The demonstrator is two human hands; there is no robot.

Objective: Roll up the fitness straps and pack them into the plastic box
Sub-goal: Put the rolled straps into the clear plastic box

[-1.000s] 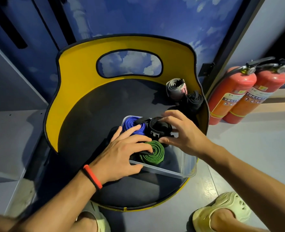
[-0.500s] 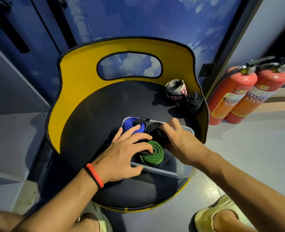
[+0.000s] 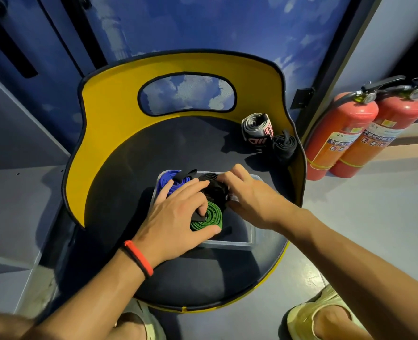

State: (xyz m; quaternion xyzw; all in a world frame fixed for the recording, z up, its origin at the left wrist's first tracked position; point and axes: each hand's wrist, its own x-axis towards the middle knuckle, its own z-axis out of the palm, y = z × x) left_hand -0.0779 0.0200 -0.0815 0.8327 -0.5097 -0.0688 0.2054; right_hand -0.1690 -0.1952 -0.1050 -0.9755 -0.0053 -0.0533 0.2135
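Yellow-backed chair (image 3: pixel 110 114) carries the clear plastic box (image 3: pixel 251 238) on its dark seat. Since the earlier frames the right hand (image 3: pixel 254 195) has sunk lower, its fingers now curled tight around the black rolled strap (image 3: pixel 214 190) inside the box. The left hand (image 3: pixel 176 217) stays spread flat, fingers wide, pressing the green roll (image 3: pixel 209 218) and blue roll (image 3: pixel 170 180) beside it. At 1 o'clock from the box, a grey roll (image 3: pixel 255 128) and another black roll (image 3: pixel 285 147) lie on the seat. Two red fire extinguishers (image 3: pixel 342 136) stand at 3 o'clock, well apart.
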